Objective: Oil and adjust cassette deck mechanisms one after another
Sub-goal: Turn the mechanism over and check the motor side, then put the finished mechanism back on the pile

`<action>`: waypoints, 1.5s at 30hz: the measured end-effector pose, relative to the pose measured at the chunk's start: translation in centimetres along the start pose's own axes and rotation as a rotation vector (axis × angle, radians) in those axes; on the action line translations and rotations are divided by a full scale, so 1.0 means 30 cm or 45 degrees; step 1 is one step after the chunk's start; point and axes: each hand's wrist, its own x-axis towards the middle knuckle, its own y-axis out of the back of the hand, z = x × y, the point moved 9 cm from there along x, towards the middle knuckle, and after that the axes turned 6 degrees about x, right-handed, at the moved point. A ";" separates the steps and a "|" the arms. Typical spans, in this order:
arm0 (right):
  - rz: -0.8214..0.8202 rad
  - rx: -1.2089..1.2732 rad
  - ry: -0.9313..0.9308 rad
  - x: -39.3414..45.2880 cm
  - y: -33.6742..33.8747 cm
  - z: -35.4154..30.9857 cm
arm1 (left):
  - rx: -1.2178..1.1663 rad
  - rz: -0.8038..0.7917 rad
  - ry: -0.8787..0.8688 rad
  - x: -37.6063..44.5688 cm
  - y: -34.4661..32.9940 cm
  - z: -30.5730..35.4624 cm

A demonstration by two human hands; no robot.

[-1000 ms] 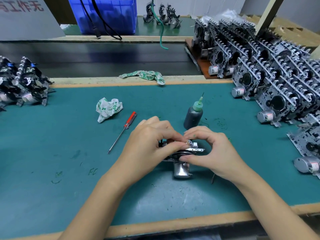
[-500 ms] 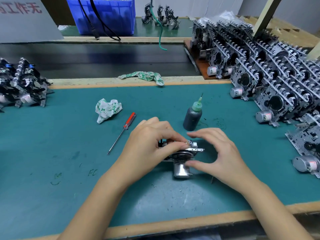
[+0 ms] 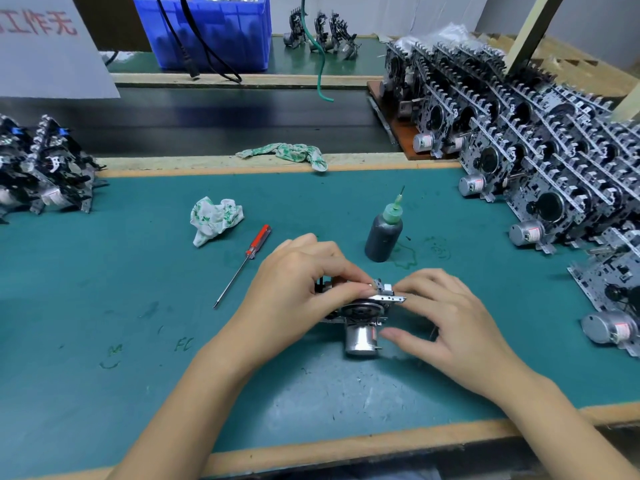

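Observation:
A cassette deck mechanism (image 3: 362, 310) lies on the green mat (image 3: 104, 306) with its silver motor pointing toward me. My left hand (image 3: 298, 285) covers its left half and grips it, thumb and forefinger pinching the top bracket. My right hand (image 3: 446, 320) is spread out at its right end. The forefinger tip rests by the metal bracket and the thumb lies beside the motor, without closing on either. A dark oil bottle (image 3: 383, 237) with a green needle nozzle stands just behind the hands. A red-handled screwdriver (image 3: 247, 258) lies to the left.
Several rows of mechanisms (image 3: 554, 168) fill the right side of the bench. A smaller pile of mechanisms (image 3: 45, 171) sits at the far left. A crumpled rag (image 3: 214, 220) lies near the screwdriver, another cloth (image 3: 287, 152) on the back edge. A blue crate (image 3: 207, 29) stands behind.
My right hand has let go of its pinch on the mechanism's right end and spread its fingers. The left hand and the mechanism have stayed put.

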 end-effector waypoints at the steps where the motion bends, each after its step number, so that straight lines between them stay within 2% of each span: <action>1: 0.036 0.063 -0.009 0.010 0.023 -0.007 | -0.009 -0.016 0.005 0.000 0.000 -0.001; 4: 0.139 0.175 -0.015 0.070 0.096 -0.050 | -0.003 -0.071 -0.011 -0.005 0.017 -0.001; 9: -0.086 -0.086 0.267 0.172 0.047 -0.192 | 0.302 -0.019 -0.070 -0.036 0.106 -0.010; 15: -0.247 -0.137 0.276 0.167 0.024 -0.173 | 0.503 -0.180 -0.272 -0.021 0.078 0.056; 18: -0.226 -0.110 0.284 0.130 0.072 -0.170 | 0.542 -0.221 -0.436 0.009 0.060 0.126; 22: -0.066 0.008 0.114 0.067 0.258 -0.085 | 0.459 -0.262 -0.655 0.121 -0.012 0.269; 25: -0.015 0.021 -0.080 0.031 0.376 0.025 | 0.444 -0.373 -0.744 0.255 -0.117 0.353; 28: 0.078 0.060 -0.341 0.010 0.433 0.185 | 0.566 -0.481 -0.779 0.405 -0.237 0.388; 31: 0.257 -0.129 -0.476 0.016 0.458 0.302 | 0.702 -0.456 -0.806 0.533 -0.324 0.412; 34: 0.429 -0.308 -0.562 0.039 0.460 0.377 | 0.825 -0.372 -0.773 0.627 -0.396 0.411; 38: 0.540 -0.452 -0.676 0.058 0.442 0.469 | 0.900 -0.261 -0.695 0.674 -0.488 0.378; 42: 0.593 -0.498 -0.765 0.055 0.460 0.517 | 0.830 -0.261 -0.671 0.665 -0.561 0.347; 45: 0.527 -0.565 -0.819 0.077 0.455 0.528 | 0.732 -0.294 -0.594 0.656 -0.568 0.308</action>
